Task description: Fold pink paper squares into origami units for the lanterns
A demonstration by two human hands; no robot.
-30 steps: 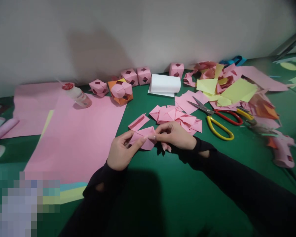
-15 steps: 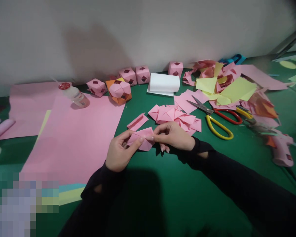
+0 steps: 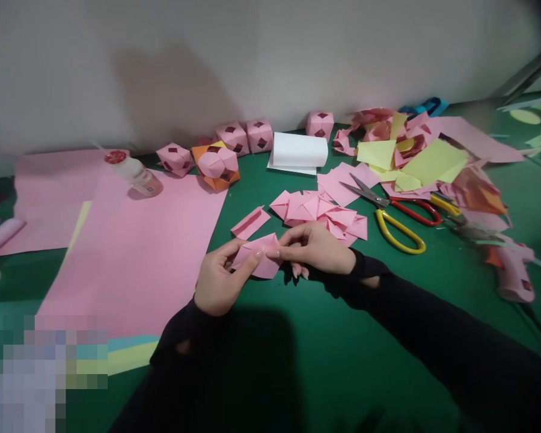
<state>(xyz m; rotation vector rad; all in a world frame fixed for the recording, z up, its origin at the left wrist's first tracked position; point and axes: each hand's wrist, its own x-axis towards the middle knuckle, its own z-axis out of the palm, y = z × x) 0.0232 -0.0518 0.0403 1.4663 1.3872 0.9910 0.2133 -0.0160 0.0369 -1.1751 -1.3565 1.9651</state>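
Between my hands is a folded pink paper piece [image 3: 265, 264], lifted a little off the green table. My left hand [image 3: 220, 278] is closed on its left side, thumb on top and fingers beneath. My right hand [image 3: 313, 248] pinches its right edge between thumb and forefinger, the other fingers curled below. Just beyond lies a narrow folded pink paper strip [image 3: 251, 222]. A heap of folded pink paper pieces [image 3: 313, 207] is right behind my right hand.
Scissors [image 3: 383, 204] with red and yellow handles lie to the right, before paper scraps [image 3: 433, 162]. A pink glue gun [image 3: 514, 270] rests far right. Folded paper cubes [image 3: 260, 136] and a white roll [image 3: 300, 150] line the wall. A bottle [image 3: 137, 175] stands on pink sheets [image 3: 148, 252].
The pink paper's lower edge has tilted slightly down and toward me. Both hands keep their hold in nearly the same place.
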